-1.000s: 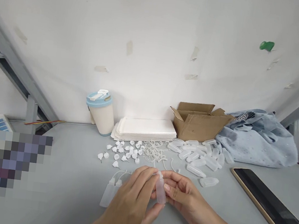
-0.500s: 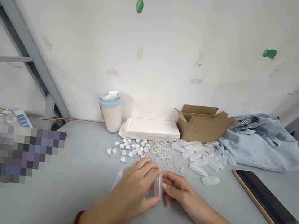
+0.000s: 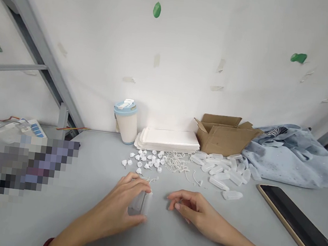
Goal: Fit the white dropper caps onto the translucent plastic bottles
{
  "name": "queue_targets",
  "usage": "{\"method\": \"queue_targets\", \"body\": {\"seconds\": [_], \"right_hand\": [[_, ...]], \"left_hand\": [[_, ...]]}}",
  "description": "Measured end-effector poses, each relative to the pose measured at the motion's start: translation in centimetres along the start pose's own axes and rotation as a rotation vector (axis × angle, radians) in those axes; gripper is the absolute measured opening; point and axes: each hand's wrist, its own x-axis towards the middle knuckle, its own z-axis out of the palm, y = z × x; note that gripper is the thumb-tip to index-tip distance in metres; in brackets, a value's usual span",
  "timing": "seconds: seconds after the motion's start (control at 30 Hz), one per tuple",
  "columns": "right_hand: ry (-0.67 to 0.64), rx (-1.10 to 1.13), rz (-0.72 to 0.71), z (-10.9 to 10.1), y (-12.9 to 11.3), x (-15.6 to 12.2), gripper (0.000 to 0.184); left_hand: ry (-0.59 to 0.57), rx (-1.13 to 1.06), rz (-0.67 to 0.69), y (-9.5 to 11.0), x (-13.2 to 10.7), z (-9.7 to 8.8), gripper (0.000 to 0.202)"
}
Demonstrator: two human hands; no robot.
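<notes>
My left hand is curled around a small translucent plastic bottle and sets it down beside other finished bottles on the grey table. Just to the right, my right hand rests on the table with its fingers loosely curled and nothing in them. Beyond my hands lie several white caps, a tangle of white loops and a heap of empty bottles.
A lidded blue-and-white cup, a stack of white sheets, an open cardboard box and a blue cloth line the wall. A dark tablet lies at the right. A blurred patch covers the left side.
My left hand has carried the bottle left, away from my right hand, and down to the table beside the other bottles. My right hand has let go of it.
</notes>
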Motion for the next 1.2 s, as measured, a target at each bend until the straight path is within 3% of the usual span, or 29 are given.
{"method": "queue_targets", "body": {"seconds": [0.8,1.03,1.1,1.2], "right_hand": [[0.021,-0.015,0.0,-0.1,0.1,0.2,0.023],[0.022,-0.037,-0.023,-0.6,-0.5,0.0,0.019],[0.064,-0.066,-0.034,-1.3,-1.0,0.0,0.018],[0.249,-0.198,-0.065,-3.2,-1.5,0.0,0.019]], "left_hand": [[-0.067,0.007,0.062,-0.3,0.6,-0.6,0.048],[-0.027,0.014,0.15,1.1,2.7,-0.4,0.04],[-0.012,0.037,0.172,1.6,3.7,0.1,0.033],[-0.002,0.075,0.188,2.6,5.7,1.1,0.024]]}}
